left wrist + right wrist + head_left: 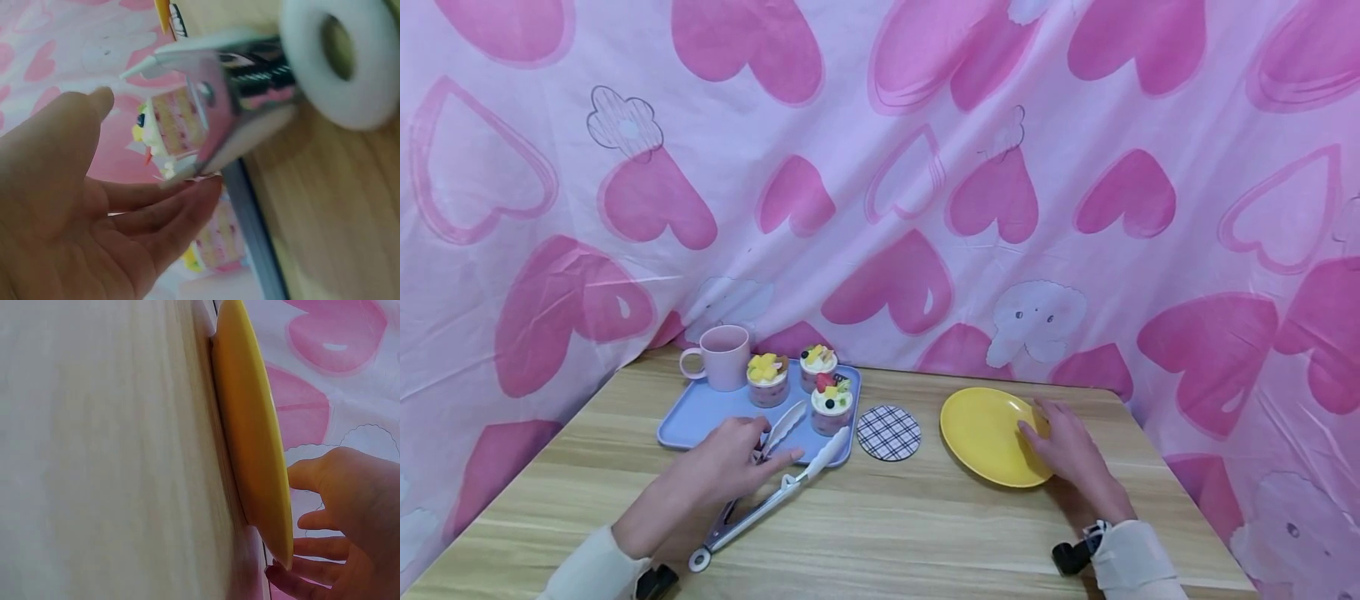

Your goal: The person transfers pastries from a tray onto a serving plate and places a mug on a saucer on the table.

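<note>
Silver tongs with whitish tips [829,448] lie slantwise, their ring end on the wooden table and their spread tips over the tray. My left hand [726,457] is around the tongs, thumb stretched toward one arm. In the left wrist view the fingers [181,212] are at the lower arm of the tongs, while the thumb stands apart. A yellow plate [988,437] lies on the table at right. My right hand [1071,450] is at its right rim, thumb over the plate; in the right wrist view the fingers [322,549] are loosely spread beside the rim.
The blue tray [688,421] bears a pink mug [726,358] and three dessert cups with fruit toppings, one of them a cup [767,387] with yellow cubes. A round checked coaster [889,433] lies between tray and plate. A pink heart-print curtain [880,275] hangs behind the table.
</note>
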The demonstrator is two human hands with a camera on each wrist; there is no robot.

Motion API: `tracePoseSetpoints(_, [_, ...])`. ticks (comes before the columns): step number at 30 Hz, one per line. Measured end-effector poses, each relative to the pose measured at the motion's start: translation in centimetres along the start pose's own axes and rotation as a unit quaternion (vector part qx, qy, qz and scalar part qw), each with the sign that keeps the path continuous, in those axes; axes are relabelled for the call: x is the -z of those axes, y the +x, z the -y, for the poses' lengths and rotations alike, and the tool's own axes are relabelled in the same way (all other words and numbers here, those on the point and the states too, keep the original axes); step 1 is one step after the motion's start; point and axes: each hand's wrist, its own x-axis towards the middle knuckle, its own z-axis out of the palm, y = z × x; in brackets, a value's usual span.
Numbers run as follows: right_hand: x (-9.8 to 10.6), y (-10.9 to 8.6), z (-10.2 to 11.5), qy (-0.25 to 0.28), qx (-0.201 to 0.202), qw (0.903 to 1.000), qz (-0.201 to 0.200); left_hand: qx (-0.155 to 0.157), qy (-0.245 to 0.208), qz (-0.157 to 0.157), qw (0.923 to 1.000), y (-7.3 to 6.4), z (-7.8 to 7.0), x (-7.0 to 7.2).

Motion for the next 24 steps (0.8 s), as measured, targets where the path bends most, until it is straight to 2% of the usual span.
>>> tracePoseSetpoints(3, [-0.1, 0.0, -0.1, 0.004, -0.009, 0.9999, 0.007, 0.02, 0.028, 0.027, 0.999, -0.5, -0.5, 0.1])
tracePoseSetpoints(7, [-0.2, -0.1, -0.3, 0.001, -0.011, 0.9999, 0.006, 0.008, 0.059, 0.042, 0.9973, -1.2, -0.7, 0.1])
tracePoseSetpoints(11, [-0.3, 0.0, -0.5, 0.002, 0.002, 1.0, -0.006, 0.004, 0.068, 0.045, 0.9967, -1.5, -0.8, 0.1])
tracePoseSetpoints(18, [-0.2, 0.0, -0.9, 0.011, 0.055, 0.9974, -0.045, 0.01, 0.068, 0.043, 0.9967, -1.1, -0.9, 0.1])
tracePoseSetpoints(24, [0.2, -0.1, -1.4, 0.02, 0.054, 0.9974, -0.045, 0.006, 0.068, 0.038, 0.997, -0.9, -0.8, 0.1])
